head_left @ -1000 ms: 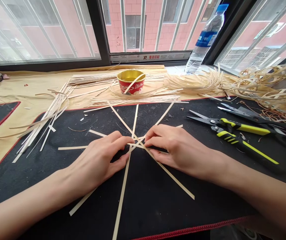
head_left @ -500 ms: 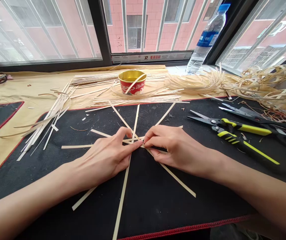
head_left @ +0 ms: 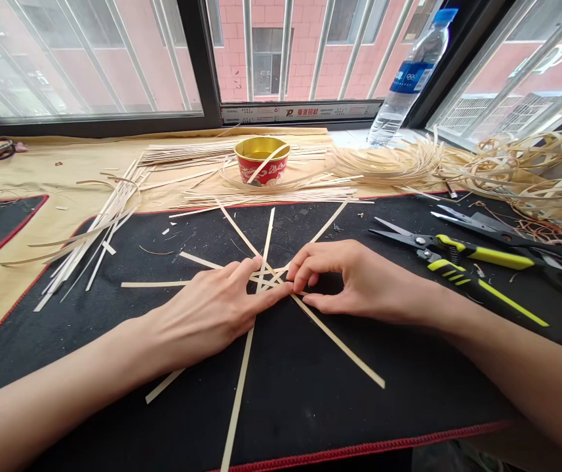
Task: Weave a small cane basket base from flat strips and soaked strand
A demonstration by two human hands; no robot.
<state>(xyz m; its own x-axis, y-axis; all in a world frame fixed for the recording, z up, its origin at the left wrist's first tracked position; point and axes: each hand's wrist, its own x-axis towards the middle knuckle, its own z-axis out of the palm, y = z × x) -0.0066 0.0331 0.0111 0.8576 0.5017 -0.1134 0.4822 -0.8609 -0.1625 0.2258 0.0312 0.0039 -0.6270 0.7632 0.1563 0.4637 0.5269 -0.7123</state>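
Several pale, flat bamboo strips (head_left: pixel 239 400) cross over one another in a star shape on a black mat (head_left: pixel 340 406). My left hand (head_left: pixel 216 298) lies palm down over the left side of the crossing. Its thumb and index finger are spread and press on the strips; the other fingers are mostly hidden. At the right side of the crossing, my right hand (head_left: pixel 340 278) has its fingertips and thumb closed around a strip. The two hands nearly touch at the fingertips. The exact overlaps under the fingers are partly covered.
Yellow-and-black shears (head_left: pixel 428 246) lie on the right, with another dark-handled cutting tool (head_left: pixel 487 226) behind. A red tin bowl (head_left: pixel 261 167) stands behind the mat, near loose strips (head_left: pixel 98 233) and coiled strips (head_left: pixel 389 160). A water bottle (head_left: pixel 411 82) stands by the window.
My right hand has shifted slightly right and its thumb sits further from the fingers. The left thumb reaches further right, and more of the crossing shows. The camera view has shifted slightly.
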